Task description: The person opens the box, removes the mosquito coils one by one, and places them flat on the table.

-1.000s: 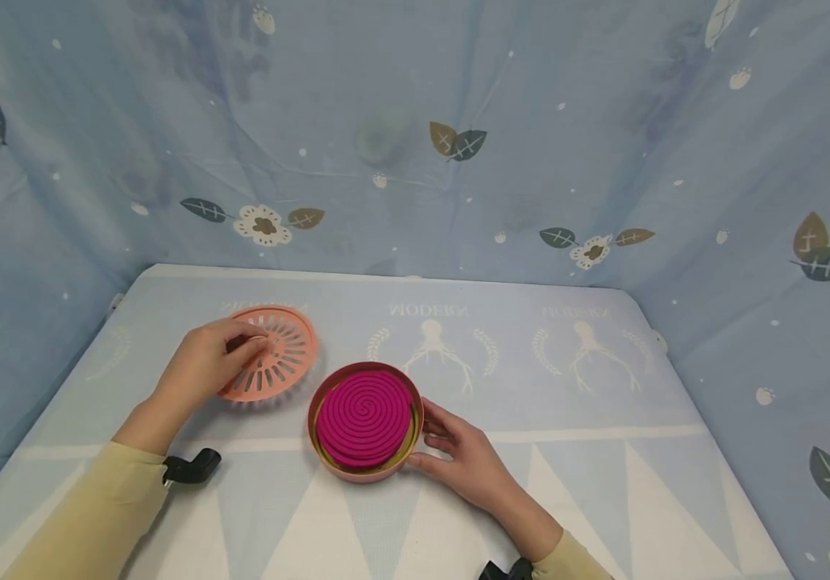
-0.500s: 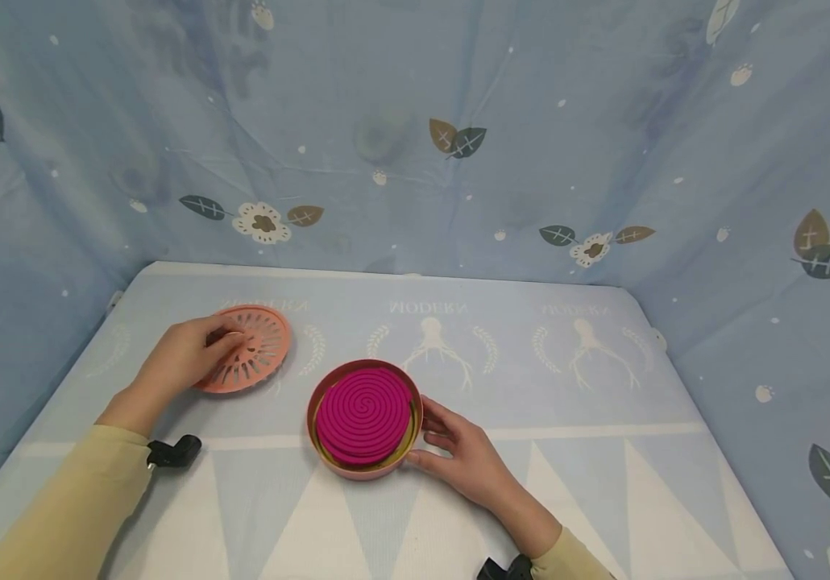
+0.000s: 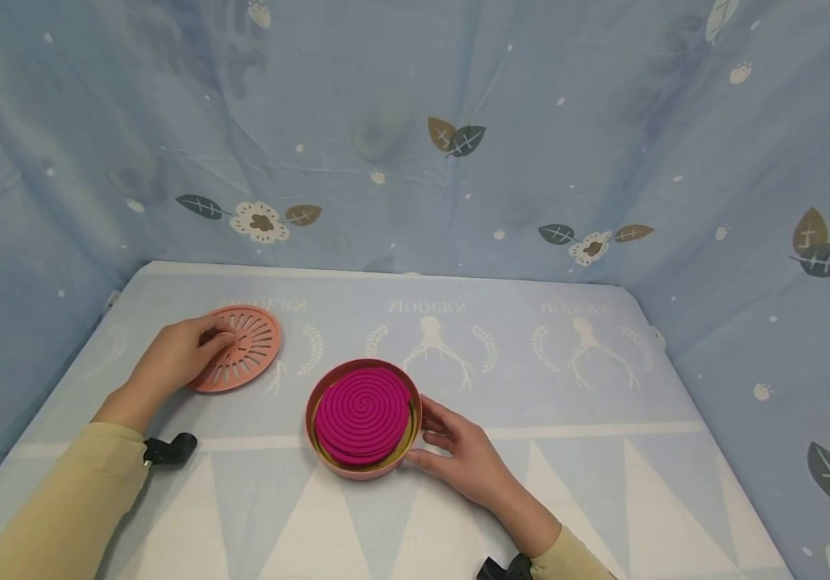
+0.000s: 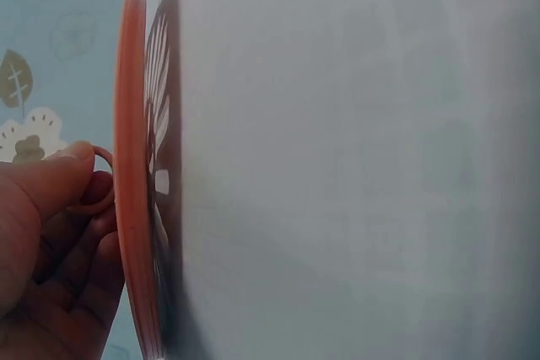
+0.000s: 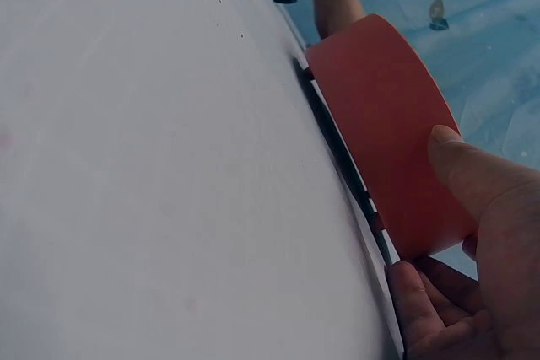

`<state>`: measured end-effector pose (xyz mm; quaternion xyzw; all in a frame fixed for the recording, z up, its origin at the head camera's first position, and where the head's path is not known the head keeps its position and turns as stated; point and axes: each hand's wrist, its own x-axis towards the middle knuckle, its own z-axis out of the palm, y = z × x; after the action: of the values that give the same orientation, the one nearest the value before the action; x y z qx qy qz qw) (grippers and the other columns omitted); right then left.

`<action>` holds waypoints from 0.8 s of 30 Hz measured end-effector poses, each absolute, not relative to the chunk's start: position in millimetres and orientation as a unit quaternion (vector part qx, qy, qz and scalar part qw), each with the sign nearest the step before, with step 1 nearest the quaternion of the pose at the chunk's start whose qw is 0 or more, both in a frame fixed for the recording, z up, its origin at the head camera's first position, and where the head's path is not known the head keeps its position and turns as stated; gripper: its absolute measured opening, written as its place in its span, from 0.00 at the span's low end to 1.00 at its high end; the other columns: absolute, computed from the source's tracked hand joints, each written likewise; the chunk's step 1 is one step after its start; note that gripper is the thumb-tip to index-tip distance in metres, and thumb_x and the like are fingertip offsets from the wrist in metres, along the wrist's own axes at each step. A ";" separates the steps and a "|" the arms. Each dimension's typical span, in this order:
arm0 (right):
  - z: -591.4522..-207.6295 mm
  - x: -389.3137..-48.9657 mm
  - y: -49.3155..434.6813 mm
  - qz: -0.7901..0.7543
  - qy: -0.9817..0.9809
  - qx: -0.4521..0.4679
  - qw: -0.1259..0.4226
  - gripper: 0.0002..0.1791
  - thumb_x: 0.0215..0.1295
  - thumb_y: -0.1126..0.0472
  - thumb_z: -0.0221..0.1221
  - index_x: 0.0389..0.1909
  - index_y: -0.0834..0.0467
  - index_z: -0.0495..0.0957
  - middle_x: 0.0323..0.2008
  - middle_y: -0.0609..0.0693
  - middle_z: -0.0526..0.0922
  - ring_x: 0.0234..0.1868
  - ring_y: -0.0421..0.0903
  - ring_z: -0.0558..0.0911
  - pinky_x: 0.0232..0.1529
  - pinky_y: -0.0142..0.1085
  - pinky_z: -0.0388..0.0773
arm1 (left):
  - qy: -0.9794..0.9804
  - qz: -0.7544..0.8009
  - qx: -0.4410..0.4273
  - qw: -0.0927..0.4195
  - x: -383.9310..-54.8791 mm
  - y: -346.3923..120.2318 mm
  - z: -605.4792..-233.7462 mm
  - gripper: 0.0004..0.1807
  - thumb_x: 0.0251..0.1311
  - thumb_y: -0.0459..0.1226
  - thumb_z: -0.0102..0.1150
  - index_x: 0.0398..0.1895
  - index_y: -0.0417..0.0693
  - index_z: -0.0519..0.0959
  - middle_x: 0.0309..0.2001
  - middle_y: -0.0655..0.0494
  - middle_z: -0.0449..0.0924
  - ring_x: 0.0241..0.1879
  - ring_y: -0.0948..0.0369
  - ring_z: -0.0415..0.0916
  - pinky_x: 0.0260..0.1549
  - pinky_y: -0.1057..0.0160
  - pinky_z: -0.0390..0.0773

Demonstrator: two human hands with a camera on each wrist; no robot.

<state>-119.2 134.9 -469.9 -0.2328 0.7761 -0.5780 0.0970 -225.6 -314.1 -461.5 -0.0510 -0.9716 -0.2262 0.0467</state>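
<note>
My left hand (image 3: 181, 354) pinches the small ring handle (image 4: 104, 158) of a round, slotted coral lid (image 3: 259, 346). In the left wrist view the lid is edge-on, close over the tabletop, its slotted shadow right beside it. A round pink mosquito coil holder (image 3: 359, 475) stands uncovered near the middle of the table. Inside lies a magenta mosquito coil (image 3: 363, 415) wound in a tight spiral, with a yellowish lining showing around it. My right hand (image 3: 469, 463) holds the holder's right side, thumb at the near side and fingers farther round; the right wrist view shows its smooth outer wall (image 5: 384, 132).
The table (image 3: 567, 387) wears a pale cover with triangles and printed motifs. Blue patterned cloth (image 3: 386, 121) hangs behind it and along both sides. A black wrist mount (image 3: 172, 449) sits on the left sleeve, another (image 3: 505, 568) on the right.
My left hand has carried the lid leftward, away from the holder, and down closer to the table, slowing lately. The right hand and the coil holder have stayed in place.
</note>
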 end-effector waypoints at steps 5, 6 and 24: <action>-470.0 -119.4 134.8 -0.582 0.775 -0.223 0.105 0.43 0.59 0.63 0.70 0.74 0.60 0.61 0.65 0.52 0.72 0.63 0.50 0.74 0.61 0.44 0.76 | -0.972 -0.227 -0.051 0.041 -227.2 -313.9 -462.3 0.14 0.69 0.44 0.59 0.44 0.41 0.79 0.37 0.44 0.80 0.37 0.48 0.74 0.34 0.46 0.77; -469.7 -119.4 134.7 -0.582 0.775 -0.222 0.106 0.43 0.60 0.63 0.70 0.74 0.60 0.61 0.65 0.52 0.72 0.63 0.50 0.74 0.61 0.44 0.76 | -0.972 -0.227 -0.051 0.041 -227.3 -313.7 -462.2 0.13 0.69 0.44 0.59 0.44 0.41 0.79 0.36 0.45 0.80 0.36 0.49 0.74 0.33 0.47 0.76; -468.8 -119.4 134.7 -0.581 0.776 -0.222 0.106 0.43 0.59 0.63 0.70 0.74 0.61 0.61 0.66 0.53 0.72 0.64 0.49 0.74 0.61 0.44 0.76 | -0.970 -0.233 -0.059 0.041 -227.1 -312.2 -463.5 0.11 0.66 0.41 0.63 0.41 0.42 0.80 0.33 0.47 0.80 0.35 0.49 0.74 0.33 0.48 0.77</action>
<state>-119.4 134.7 -468.8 -0.2218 0.7760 -0.5809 0.1056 -227.1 -312.2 -463.5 -0.0589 -0.9699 -0.2325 0.0411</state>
